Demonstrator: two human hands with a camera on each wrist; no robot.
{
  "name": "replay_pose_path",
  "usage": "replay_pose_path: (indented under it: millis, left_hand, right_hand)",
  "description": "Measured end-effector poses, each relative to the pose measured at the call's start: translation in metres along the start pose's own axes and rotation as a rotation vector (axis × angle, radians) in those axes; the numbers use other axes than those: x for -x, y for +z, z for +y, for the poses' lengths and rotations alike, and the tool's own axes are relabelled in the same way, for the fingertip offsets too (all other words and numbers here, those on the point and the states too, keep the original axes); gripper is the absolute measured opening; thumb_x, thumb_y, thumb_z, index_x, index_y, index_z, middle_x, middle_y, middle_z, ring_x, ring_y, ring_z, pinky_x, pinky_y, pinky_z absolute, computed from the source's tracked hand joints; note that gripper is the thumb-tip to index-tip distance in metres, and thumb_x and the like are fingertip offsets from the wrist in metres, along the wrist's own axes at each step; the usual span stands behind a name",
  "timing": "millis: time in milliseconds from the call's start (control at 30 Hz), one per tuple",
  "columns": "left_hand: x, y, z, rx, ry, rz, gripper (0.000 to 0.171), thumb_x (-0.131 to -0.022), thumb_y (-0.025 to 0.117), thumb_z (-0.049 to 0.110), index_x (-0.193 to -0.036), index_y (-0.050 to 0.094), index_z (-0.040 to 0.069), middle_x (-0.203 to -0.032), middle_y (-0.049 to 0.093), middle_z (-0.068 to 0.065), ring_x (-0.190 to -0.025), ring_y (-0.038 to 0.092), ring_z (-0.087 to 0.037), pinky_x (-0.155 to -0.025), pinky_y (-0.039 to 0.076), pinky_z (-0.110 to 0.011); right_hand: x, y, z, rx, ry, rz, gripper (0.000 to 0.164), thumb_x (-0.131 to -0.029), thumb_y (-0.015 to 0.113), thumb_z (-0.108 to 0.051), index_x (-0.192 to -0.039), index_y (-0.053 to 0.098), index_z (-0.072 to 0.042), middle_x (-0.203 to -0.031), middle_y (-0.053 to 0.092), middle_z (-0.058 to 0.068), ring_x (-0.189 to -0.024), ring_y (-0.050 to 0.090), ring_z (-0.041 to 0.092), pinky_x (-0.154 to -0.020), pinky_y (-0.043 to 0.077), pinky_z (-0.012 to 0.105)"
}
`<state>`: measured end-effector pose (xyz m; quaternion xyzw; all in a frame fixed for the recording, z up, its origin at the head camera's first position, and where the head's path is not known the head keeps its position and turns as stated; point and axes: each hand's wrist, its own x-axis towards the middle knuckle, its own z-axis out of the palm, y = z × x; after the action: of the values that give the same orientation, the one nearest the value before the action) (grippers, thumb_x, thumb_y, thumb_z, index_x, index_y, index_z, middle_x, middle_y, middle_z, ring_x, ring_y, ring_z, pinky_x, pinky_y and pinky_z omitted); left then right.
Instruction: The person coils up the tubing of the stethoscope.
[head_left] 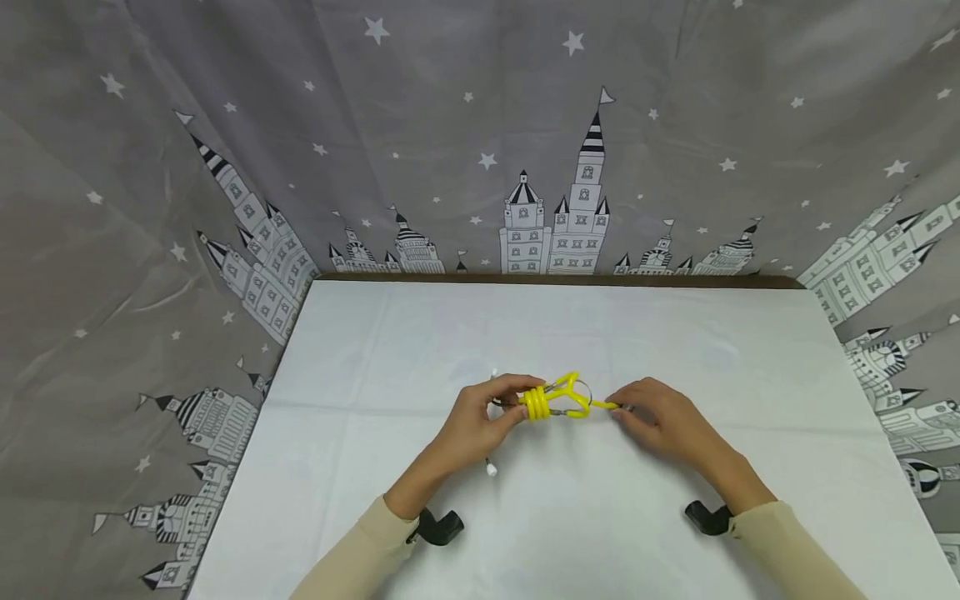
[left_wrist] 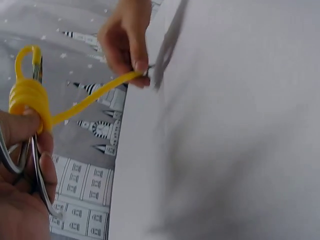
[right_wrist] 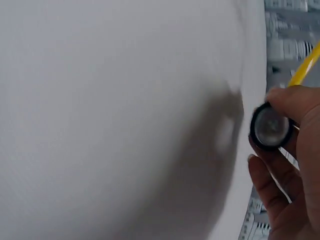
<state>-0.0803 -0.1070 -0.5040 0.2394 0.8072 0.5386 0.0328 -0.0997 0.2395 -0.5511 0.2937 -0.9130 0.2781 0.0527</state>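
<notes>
A yellow-tubed stethoscope (head_left: 537,403) is stretched between the two hands over the white table. My left hand (head_left: 478,423) grips it where the tubing is wound several times round the metal ear tubes (left_wrist: 41,175). Small white ear tips (head_left: 491,469) stick out on either side of that hand. A loop of yellow tubing (head_left: 572,392) stands out beyond the coils. From the coils, a straight length runs to my right hand (head_left: 667,423), which pinches the end by the chest piece (right_wrist: 271,127), a round disc with a black rim.
Beneath the hands lies a white-covered table (head_left: 375,350) with a brown back edge (head_left: 555,279). A grey curtain (head_left: 450,100) printed with castles and stars hangs behind and around it. Each wrist carries a black camera mount (head_left: 441,527).
</notes>
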Motion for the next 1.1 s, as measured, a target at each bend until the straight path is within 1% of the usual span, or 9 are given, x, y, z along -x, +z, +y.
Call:
replay_pose_path:
  millis: [200,300,433,533,700,800,933,1033,1100]
  left_hand:
    - [-0.004,-0.008,-0.011,-0.068,-0.060,0.128,0.045,-0.098,0.075,0.000,-0.136,0.073,0.024,-0.124,0.079,0.001,-0.091,0.069,-0.012,-0.087,0.062,-0.028]
    - [-0.005,-0.009,-0.016,-0.109,-0.086,0.162,0.044,-0.098,0.075,0.002,-0.136,0.074,0.025,-0.121,0.080,0.001,-0.089,0.068,-0.012,-0.086,0.062,-0.028]
    - [-0.005,-0.007,-0.020,-0.160,-0.095,0.165,0.044,-0.099,0.075,0.003,-0.137,0.073,0.024,-0.121,0.081,0.000,-0.089,0.067,-0.013,-0.086,0.062,-0.029]
    - [-0.007,-0.003,-0.021,-0.192,-0.091,0.154,0.043,-0.099,0.076,0.004,-0.138,0.072,0.023,-0.124,0.081,-0.002,-0.091,0.069,-0.015,-0.087,0.063,-0.032]
    - [-0.009,0.002,-0.021,-0.257,-0.078,0.157,0.044,-0.098,0.077,0.004,-0.139,0.073,0.022,-0.123,0.081,-0.005,-0.091,0.070,-0.016,-0.083,0.064,-0.037]
    - [-0.008,0.003,-0.019,-0.284,-0.076,0.167,0.043,-0.098,0.077,0.004,-0.137,0.074,0.021,-0.122,0.081,-0.005,-0.091,0.070,-0.015,-0.081,0.064,-0.036]
    - [-0.007,0.006,-0.016,-0.315,-0.056,0.157,0.041,-0.098,0.078,0.004,-0.136,0.075,0.019,-0.125,0.080,-0.003,-0.092,0.069,-0.014,-0.080,0.063,-0.030]
    - [-0.007,0.010,-0.013,-0.342,-0.018,0.147,0.039,-0.098,0.078,0.005,-0.136,0.074,0.017,-0.128,0.079,-0.001,-0.094,0.070,-0.014,-0.080,0.062,-0.029]
    - [-0.008,0.012,-0.012,-0.359,0.002,0.143,0.038,-0.099,0.077,0.006,-0.135,0.073,0.016,-0.131,0.078,-0.001,-0.098,0.071,-0.015,-0.082,0.062,-0.029]
  right_hand:
    - [0.012,0.017,-0.034,-0.050,-0.017,0.015,0.042,-0.095,0.081,-0.015,-0.135,0.069,-0.018,-0.108,0.077,-0.010,-0.093,0.068,0.004,-0.081,0.060,0.035]
    - [0.017,0.024,-0.054,-0.077,-0.040,-0.011,0.043,-0.099,0.076,-0.015,-0.141,0.064,-0.019,-0.110,0.074,-0.010,-0.093,0.064,0.001,-0.081,0.059,0.031]
    - [0.019,0.028,-0.080,-0.178,-0.128,-0.035,0.032,-0.100,0.073,-0.011,-0.131,0.070,-0.020,-0.106,0.069,-0.012,-0.090,0.056,0.000,-0.079,0.053,0.023]
    - [0.017,0.026,-0.097,-0.257,-0.164,-0.054,0.025,-0.099,0.078,-0.016,-0.123,0.071,-0.020,-0.101,0.065,-0.016,-0.089,0.055,-0.003,-0.080,0.050,0.016]
    - [0.011,0.015,-0.116,-0.279,-0.201,-0.045,0.043,-0.089,0.090,-0.039,-0.122,0.070,-0.021,-0.112,0.070,-0.016,-0.104,0.063,0.000,-0.095,0.050,0.012]
    - [0.007,0.005,-0.119,-0.273,-0.216,-0.016,0.041,-0.088,0.091,-0.026,-0.123,0.071,-0.021,-0.118,0.071,-0.014,-0.115,0.063,0.005,-0.102,0.050,0.014]
    - [0.001,-0.005,-0.120,-0.297,-0.210,0.055,0.043,-0.089,0.080,0.001,-0.123,0.074,-0.025,-0.118,0.070,-0.011,-0.116,0.060,0.007,-0.100,0.052,0.017]
    - [-0.002,-0.004,-0.120,-0.366,-0.218,0.107,0.042,-0.092,0.077,0.004,-0.122,0.076,-0.025,-0.114,0.069,-0.009,-0.114,0.057,0.009,-0.097,0.050,0.018]
    - [-0.003,0.000,-0.121,-0.453,-0.212,0.128,0.038,-0.093,0.078,0.004,-0.121,0.077,-0.022,-0.116,0.069,-0.003,-0.116,0.058,0.011,-0.101,0.050,0.018]
